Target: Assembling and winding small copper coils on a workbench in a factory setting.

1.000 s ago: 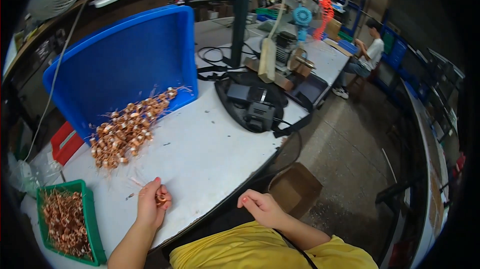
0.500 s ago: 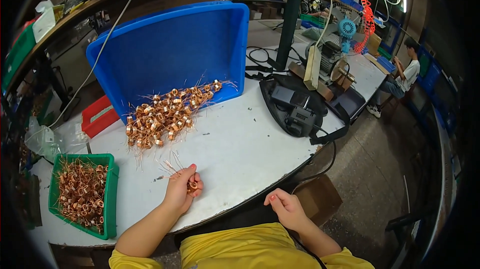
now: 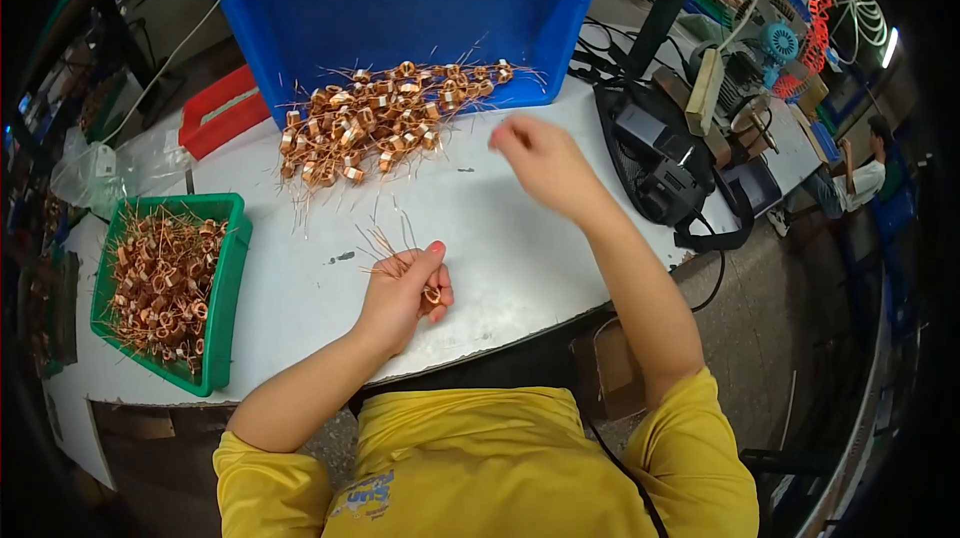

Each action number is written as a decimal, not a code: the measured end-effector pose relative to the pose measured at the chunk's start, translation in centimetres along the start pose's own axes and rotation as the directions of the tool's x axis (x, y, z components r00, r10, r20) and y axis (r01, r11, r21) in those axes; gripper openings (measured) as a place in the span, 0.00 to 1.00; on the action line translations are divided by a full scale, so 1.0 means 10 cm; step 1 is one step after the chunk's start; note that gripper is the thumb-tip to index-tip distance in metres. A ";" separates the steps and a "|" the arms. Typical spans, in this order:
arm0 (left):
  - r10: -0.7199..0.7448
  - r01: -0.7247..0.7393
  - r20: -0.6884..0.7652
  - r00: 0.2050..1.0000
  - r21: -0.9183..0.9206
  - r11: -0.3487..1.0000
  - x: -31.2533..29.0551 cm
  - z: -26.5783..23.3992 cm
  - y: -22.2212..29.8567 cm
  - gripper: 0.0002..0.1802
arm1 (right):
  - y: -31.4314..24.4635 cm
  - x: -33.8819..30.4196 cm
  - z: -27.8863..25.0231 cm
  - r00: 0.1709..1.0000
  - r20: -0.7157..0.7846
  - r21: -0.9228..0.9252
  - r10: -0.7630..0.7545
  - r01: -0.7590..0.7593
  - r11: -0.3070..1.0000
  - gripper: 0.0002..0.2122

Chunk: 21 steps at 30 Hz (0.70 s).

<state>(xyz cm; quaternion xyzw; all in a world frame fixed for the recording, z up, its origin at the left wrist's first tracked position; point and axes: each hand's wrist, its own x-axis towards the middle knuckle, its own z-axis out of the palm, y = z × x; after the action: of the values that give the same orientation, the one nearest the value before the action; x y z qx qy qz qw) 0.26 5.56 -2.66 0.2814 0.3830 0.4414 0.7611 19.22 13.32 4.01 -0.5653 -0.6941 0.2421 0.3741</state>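
My left hand [image 3: 405,293] is closed over the white tabletop around several copper wire coils; one ring [image 3: 431,294] shows at the fingers and long bare wire ends [image 3: 385,238] stick out past the thumb. Farther right, my right hand [image 3: 540,163] is raised over the table with its fingers bent together, slightly blurred, and no coil or wire shows in it. Beyond it to the left lies a loose pile of copper coils [image 3: 365,123], spilling from the tipped blue bin [image 3: 420,8] onto the table. More coils [image 3: 160,288] fill the green tray [image 3: 232,273] at the left.
A red tray [image 3: 215,118] and a clear plastic bag [image 3: 95,178] sit left of the bin. To the right lie a black bag with devices [image 3: 660,153] and a motor-driven machine [image 3: 750,88]. A cardboard box [image 3: 610,368] stands below the table edge. Another person [image 3: 865,178] sits far right.
My right hand has moved from beyond the table's front edge up and forward over the tabletop. My left hand keeps its hold on the coils. The whole view has shifted.
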 end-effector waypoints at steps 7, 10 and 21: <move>-0.004 0.000 0.050 0.999 0.090 0.996 -0.06 -0.01 0.00 0.17 | 0.22 0.97 0.51 0.875 -0.020 -0.697 -0.483 0.334 0.634 0.06; -0.015 0.008 0.071 0.997 0.105 0.994 -0.07 0.00 0.02 0.17 | 0.32 1.16 0.63 0.792 0.165 -0.859 -0.588 0.409 0.309 0.09; -0.025 0.019 0.087 0.996 0.076 0.997 -0.06 -0.04 -0.02 0.15 | 0.22 0.78 0.26 0.693 0.208 -0.909 -0.691 0.397 0.124 0.10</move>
<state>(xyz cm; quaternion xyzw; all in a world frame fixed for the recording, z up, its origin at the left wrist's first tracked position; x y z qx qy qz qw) -0.18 4.96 -2.82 0.3245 0.3687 0.4056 0.7709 17.85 21.64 2.64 -0.3992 -0.8036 -0.4161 0.1472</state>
